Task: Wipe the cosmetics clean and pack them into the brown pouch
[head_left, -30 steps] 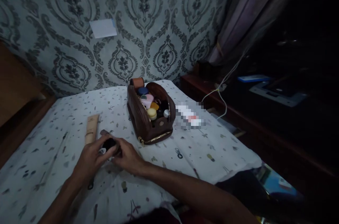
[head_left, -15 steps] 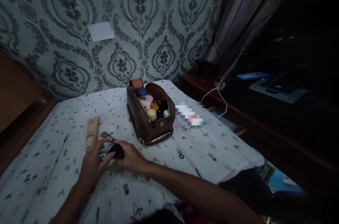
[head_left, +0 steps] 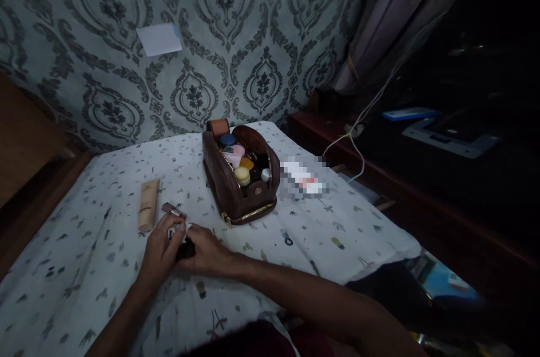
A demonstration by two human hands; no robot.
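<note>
My left hand [head_left: 159, 247] and my right hand [head_left: 208, 250] meet low over the bed-like surface. Their fingers are closed round a small dark round object [head_left: 185, 249], its kind hidden by the fingers. Something whitish [head_left: 174, 231] shows between the fingertips; I cannot make out what it is. Just beyond them lies a slim pinkish tube [head_left: 172, 210], like a lip gloss. A beige squeeze tube [head_left: 148, 205] lies left of it. Farther off to the right stands an unzipped brown makeup bag [head_left: 219, 188], holding several jars and small containers.
A white cloth with small printed motifs [head_left: 337, 227] covers the surface. Right of the bag lies a blurred-out item [head_left: 306, 177]. A white cable [head_left: 363, 115] hangs at the right over a dark red wooden ledge [head_left: 306, 126]. Patterned wallpaper [head_left: 228, 81] stands behind.
My hands have drawn closer together, and my left fingers now cover more of the dark round object. The view has tilted slightly; bag and tubes stay in place.
</note>
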